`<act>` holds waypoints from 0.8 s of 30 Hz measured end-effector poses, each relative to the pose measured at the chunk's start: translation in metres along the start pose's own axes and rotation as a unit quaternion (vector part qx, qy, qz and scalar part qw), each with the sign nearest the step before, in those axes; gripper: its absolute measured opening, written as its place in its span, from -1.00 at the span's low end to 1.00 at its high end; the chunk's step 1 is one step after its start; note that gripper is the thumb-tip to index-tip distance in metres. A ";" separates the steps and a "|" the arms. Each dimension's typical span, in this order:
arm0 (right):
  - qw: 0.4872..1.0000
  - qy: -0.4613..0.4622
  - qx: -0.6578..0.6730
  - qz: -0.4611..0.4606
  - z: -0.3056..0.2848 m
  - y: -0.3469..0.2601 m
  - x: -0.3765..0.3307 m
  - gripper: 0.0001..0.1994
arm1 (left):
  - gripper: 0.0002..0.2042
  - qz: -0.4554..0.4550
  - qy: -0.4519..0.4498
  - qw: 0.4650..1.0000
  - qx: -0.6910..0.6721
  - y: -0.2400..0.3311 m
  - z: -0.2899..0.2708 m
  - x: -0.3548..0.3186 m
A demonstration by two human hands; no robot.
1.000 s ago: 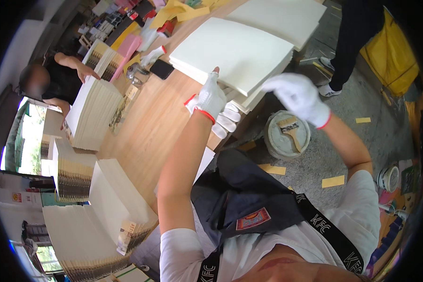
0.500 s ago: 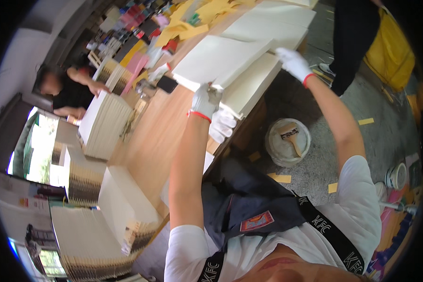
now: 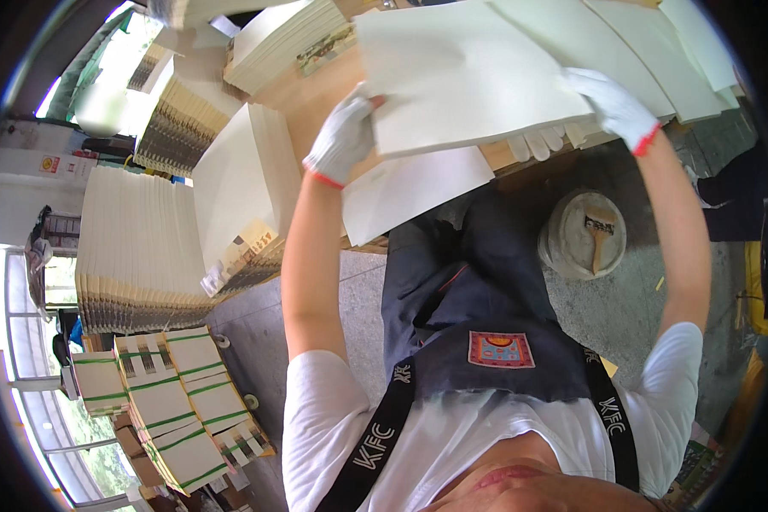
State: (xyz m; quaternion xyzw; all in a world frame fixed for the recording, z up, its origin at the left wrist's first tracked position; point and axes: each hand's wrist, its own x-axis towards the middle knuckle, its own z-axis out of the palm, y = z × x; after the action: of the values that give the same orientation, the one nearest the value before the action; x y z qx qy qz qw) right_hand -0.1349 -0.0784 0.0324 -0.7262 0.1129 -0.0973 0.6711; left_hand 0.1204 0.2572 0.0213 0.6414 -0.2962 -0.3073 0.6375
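Between my hands is a thick white paper stack [image 3: 478, 81], its near edge bowed slightly, over the table. My left hand [image 3: 347, 132], in a white glove with a red cuff, grips its left edge, thumb on top. My right hand [image 3: 610, 104], gloved alike, holds the right edge; its fingertips are partly lost against the white paper. Under the near edge lies a loose white glove [image 3: 533, 143]. Just left of that, a flat white sheet [image 3: 418, 192] reaches over the table's front edge. More white paper [image 3: 636, 60] lies further right on the table.
Tall stacks of white paper blocks [image 3: 141, 247] and a white block [image 3: 239, 171] stand to the left. Banded bundles [image 3: 179, 401] sit lower left. A round bucket [image 3: 563, 243] with a brush [image 3: 597, 235] across it stands on the floor, right of my legs.
My view has swung left. Both hands have come leftward along the table, and the paper stack now spans between them. My right hand has closed on its right edge.
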 end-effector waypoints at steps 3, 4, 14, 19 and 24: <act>0.999 0.001 0.041 0.033 0.055 0.026 0.052 -0.66 | -0.63 -0.040 0.125 0.981 -0.144 0.003 -0.026 -0.043; 1.000 -0.016 0.003 -0.020 0.074 0.036 0.067 -0.69 | -0.67 -0.049 0.174 0.971 -0.157 -0.005 -0.036 -0.052; 0.982 -0.051 -0.171 0.059 0.146 0.088 0.098 -0.63 | -0.63 -0.193 0.282 0.858 0.383 -0.064 -0.070 -0.080; 0.897 0.006 -0.441 0.004 0.165 0.050 0.070 -0.50 | -0.55 -0.120 0.340 0.817 0.450 -0.073 -0.045 -0.098; 0.854 0.074 -0.510 -0.072 0.151 0.050 0.020 -0.45 | -0.45 -0.011 0.303 0.766 0.567 -0.104 -0.005 -0.158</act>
State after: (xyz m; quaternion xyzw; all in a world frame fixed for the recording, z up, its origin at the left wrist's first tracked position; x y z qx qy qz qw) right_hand -0.0736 0.0556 -0.0295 -0.9634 0.1430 -0.1279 0.1871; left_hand 0.0225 0.3836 -0.0801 0.9491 -0.2008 0.1203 0.2107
